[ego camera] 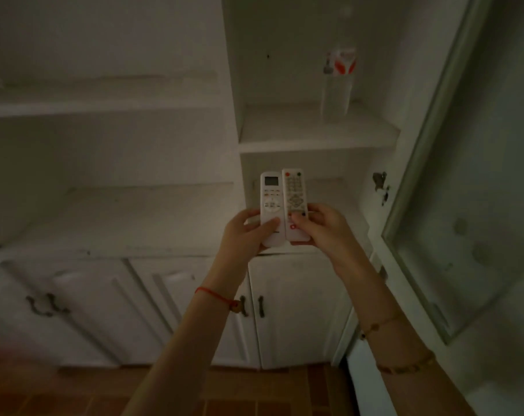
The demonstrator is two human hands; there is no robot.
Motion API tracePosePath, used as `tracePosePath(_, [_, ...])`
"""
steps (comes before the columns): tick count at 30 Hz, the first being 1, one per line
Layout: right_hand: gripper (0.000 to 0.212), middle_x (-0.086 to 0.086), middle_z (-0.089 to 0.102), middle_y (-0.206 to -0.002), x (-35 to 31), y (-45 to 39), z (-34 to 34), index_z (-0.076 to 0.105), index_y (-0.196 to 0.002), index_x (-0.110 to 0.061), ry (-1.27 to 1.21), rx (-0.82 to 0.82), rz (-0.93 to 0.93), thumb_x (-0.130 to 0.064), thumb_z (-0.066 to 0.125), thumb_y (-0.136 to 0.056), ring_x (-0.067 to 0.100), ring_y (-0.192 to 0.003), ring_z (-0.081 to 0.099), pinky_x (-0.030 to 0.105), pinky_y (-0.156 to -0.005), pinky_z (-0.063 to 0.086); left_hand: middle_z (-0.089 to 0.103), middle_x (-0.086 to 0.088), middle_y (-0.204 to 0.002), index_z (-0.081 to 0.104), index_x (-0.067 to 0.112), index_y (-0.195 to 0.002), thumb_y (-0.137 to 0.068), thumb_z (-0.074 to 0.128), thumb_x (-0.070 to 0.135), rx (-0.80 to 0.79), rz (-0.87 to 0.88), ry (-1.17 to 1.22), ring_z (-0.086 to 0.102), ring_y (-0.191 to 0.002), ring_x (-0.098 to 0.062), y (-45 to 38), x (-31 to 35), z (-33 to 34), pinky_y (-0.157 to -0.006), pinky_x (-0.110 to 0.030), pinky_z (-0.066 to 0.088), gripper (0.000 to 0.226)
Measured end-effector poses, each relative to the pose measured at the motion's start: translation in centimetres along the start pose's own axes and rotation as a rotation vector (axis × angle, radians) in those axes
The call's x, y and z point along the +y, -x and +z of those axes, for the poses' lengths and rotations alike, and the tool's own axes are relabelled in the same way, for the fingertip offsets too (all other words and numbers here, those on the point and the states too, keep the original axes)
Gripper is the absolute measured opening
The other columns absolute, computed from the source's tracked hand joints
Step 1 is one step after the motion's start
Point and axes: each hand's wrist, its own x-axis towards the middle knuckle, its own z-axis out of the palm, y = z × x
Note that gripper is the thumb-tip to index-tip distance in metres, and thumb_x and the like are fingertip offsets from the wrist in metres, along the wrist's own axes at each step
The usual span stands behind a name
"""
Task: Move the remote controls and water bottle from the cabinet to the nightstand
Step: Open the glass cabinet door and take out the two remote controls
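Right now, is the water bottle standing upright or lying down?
Upright. The water bottle stands on its base on the cabinet shelf, cap upward.

— How is the scene lit?
— Dimly throughout; a grey-green cast is seen, and no lamp is shown. The remote controls (284,205) are rendered brightest.
— And sharpness?
— Softness and noise are noted everywhere. The water bottle (338,70) is blurred, and lines are bent toward the edges.
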Motion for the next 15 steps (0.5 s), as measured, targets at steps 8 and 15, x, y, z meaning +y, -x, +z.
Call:
tracePosePath(8, [0.038,0.007,0.068,-0.114,4.9,9.8,0.0,0.055,-0.123,-0.010,0.060,-0.100,0.121,-0.016,0.067,-0.087,0.018,-0.095,0.070,0.042,-0.081,0.060,0.073,-0.009,-0.102,0.054,0.010,-0.123,-0.084,0.068,0.014,0.053,-0.102,0.024,0.072,-0.089,-0.021,10.5,-5.6,-2.1,-0.077,-0.033,0.060,0.041])
tracePosePath(15, [0.028,0.007,0.067,-0.113,6.9,15.7,0.2,0.055,-0.113,-0.014,0.043,-0.169,0.185,-0.012,0.066,-0.087,0.012,-0.085,0.070,0.031,-0.064,0.061,0.073,-0.014,-0.103,0.053,0.008,-0.123,-0.084,0.067,0.010,0.099,-0.160,0.098,0.072,-0.091,-0.024,16.6,-8.7,-3.4,-0.073,-0.029,0.060,0.042])
